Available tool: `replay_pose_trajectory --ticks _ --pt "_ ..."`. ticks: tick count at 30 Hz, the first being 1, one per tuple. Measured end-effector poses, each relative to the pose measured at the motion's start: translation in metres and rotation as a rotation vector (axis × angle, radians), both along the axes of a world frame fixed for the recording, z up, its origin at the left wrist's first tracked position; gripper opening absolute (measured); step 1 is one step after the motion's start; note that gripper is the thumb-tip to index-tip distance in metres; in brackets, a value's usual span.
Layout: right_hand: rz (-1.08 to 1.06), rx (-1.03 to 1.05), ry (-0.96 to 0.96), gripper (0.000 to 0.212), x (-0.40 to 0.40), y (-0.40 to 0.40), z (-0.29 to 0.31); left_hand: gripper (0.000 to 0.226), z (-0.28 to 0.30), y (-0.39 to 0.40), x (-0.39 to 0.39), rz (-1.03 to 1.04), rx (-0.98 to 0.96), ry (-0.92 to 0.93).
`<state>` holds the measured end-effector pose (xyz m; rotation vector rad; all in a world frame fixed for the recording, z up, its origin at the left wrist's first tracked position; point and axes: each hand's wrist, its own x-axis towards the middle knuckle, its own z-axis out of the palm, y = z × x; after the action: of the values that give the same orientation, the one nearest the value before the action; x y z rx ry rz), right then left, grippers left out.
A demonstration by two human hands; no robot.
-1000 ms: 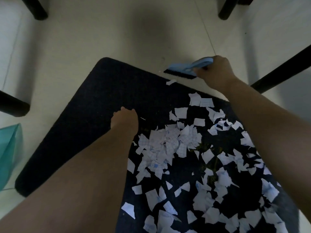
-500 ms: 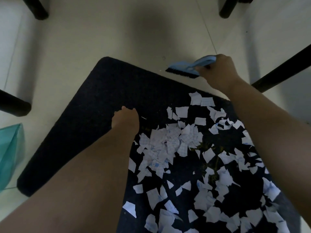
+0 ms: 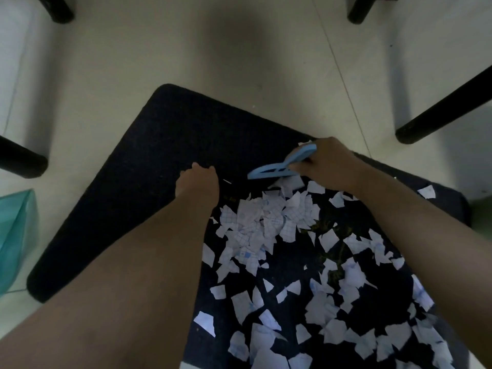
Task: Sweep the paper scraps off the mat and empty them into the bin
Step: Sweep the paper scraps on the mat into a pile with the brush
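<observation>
A dark mat [image 3: 149, 166] lies on the pale floor. White paper scraps [image 3: 266, 222] are heaped near its middle, and more are scattered over its near right part. My right hand [image 3: 327, 162] grips the handle of a light blue hand brush [image 3: 274, 170], whose head rests on the mat at the far edge of the heap. My left hand [image 3: 198, 182] rests on the mat just left of the heap with its fingers curled under; whether it holds anything is hidden.
Black furniture legs stand at the far left [image 3: 57, 9], left [image 3: 21, 161], far right [image 3: 359, 9] and right [image 3: 442, 113]. A translucent green bag or bin [image 3: 14, 235] sits at the left edge. One scrap [image 3: 427, 192] lies near the mat's right corner.
My right hand has pulled the brush from the mat's far edge toward me, pushing the far scraps into the central heap. The left hand has stayed put.
</observation>
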<state>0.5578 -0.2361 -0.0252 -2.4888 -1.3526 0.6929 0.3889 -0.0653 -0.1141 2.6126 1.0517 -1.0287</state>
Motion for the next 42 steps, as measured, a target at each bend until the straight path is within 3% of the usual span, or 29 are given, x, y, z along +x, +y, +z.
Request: replay_pose_trajectory --ticks 7,13,18,23,26,31,36,42 --pt "-0.225 0.215 -0.022 0.031 0.005 0.016 0.015 0.087 0.003 0.001 -0.001 -0.003 0.003 0.009" --pt "-0.076 0.042 -0.02 0.03 -0.026 0.008 -0.01 0.09 0.006 0.001 0.0 -0.018 0.014 0.022" --pt "-0.051 -0.018 0.05 0.034 -0.029 -0.018 0.002 0.092 0.005 0.0 -0.002 -0.019 0.011 0.005" --pt "-0.155 0.307 0.133 0.022 -0.03 -0.001 0.024 0.093 0.01 -0.002 -0.012 -0.012 -0.025 -0.033" --pt "-0.124 0.373 0.196 0.019 -0.045 0.03 0.011 0.099 0.01 -0.003 -0.024 0.079 -0.063 -0.116" --pt "0.007 0.168 0.111 0.026 -0.067 0.064 -0.01 0.087 0.01 -0.009 -0.05 0.203 -0.016 -0.121" --pt "0.169 -0.104 0.097 0.023 -0.06 0.053 0.016 0.084 0.008 -0.006 -0.058 0.131 -0.035 -0.076" --pt "-0.129 0.324 0.213 0.026 -0.055 0.064 0.016 0.08 0.021 -0.009 -0.068 0.044 -0.034 -0.098"
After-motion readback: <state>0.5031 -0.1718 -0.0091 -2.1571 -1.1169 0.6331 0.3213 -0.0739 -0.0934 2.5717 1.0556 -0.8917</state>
